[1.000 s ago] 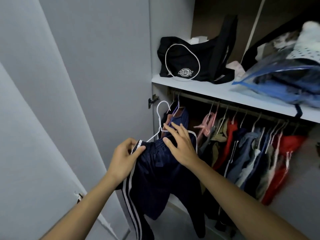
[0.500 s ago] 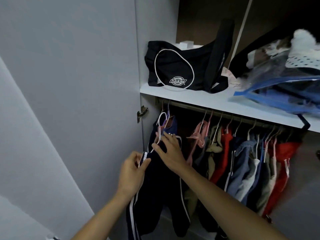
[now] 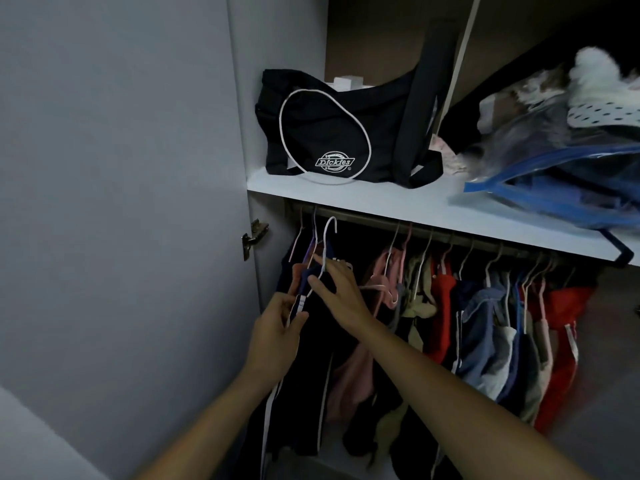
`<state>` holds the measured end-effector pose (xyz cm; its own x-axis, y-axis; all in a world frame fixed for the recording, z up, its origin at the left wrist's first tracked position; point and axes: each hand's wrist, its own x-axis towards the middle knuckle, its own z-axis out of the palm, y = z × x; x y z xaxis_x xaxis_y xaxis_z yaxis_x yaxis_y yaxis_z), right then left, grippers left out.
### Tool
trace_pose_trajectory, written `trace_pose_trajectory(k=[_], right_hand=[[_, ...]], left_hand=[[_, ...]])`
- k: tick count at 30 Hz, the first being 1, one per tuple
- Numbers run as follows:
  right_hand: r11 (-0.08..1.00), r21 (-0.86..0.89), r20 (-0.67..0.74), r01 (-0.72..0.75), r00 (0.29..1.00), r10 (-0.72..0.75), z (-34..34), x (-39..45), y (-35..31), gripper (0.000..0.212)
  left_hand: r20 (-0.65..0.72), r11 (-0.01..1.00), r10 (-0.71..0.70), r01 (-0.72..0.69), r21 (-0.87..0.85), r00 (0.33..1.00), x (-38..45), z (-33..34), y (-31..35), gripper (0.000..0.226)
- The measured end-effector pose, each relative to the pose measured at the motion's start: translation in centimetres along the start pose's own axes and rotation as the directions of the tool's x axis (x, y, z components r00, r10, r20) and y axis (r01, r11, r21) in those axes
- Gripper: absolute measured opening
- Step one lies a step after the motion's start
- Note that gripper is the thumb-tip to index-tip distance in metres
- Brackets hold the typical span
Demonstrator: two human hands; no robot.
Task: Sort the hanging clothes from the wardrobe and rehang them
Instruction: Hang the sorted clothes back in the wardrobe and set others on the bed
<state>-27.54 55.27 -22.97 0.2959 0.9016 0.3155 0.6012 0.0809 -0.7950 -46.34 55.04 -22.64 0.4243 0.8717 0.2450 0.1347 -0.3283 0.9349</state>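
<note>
Open gap on rail (image 3: 363,221) between navy shorts (image 3: 311,358) and pink garment (image 3: 384,271).

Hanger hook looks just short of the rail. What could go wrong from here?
1. The white hanger's hook sits below the rail, not on it; if the right hand lets go early, the navy striped pants will likely drop.
2. The left hand pinches only the striped waistband edge, so the pants may slide off the hanger.
3. The neighbouring hangers sit close; the hook might snag them.
</note>
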Motion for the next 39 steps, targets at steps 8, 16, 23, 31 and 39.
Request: trace_pose_trajectory(k=[8, 16, 23, 31, 39], right_hand=[[0.999, -0.009, -0.037, 0.048, 0.998, -0.049, 0.5, 5.8, 6.2, 0.070], [0.995, -0.057, -0.161, 0.082, 0.983, -0.090, 1.1, 9.9, 12.1, 0.075], [0.995, -0.098, -0.177, 0.035, 0.983, -0.052, 1.8, 12.4, 15.1, 0.077], [0.987, -0.144, -0.115, 0.074, 0.989, -0.091, 2.8, 15.9, 15.6, 0.070], [0.979, -0.204, -0.046, 0.010, 0.999, -0.020, 4.6, 17.7, 17.6, 0.066]], left_hand=[[-0.101, 0.999, 0.033, -0.031, 0.020, 0.994, 5.7, 4.0, -3.9, 0.010], [-0.163, 0.992, 0.116, -0.106, 0.071, 0.980, 11.3, 7.8, -8.5, 0.017], [-0.206, 0.992, 0.112, -0.096, 0.085, 0.972, 14.9, 9.9, -11.1, 0.013], [-0.274, 0.984, 0.139, -0.103, 0.144, 0.951, 17.3, 10.1, -12.7, 0.017], [-0.299, 0.957, 0.145, -0.057, 0.286, 0.943, 18.6, 9.9, -13.8, 0.017]])
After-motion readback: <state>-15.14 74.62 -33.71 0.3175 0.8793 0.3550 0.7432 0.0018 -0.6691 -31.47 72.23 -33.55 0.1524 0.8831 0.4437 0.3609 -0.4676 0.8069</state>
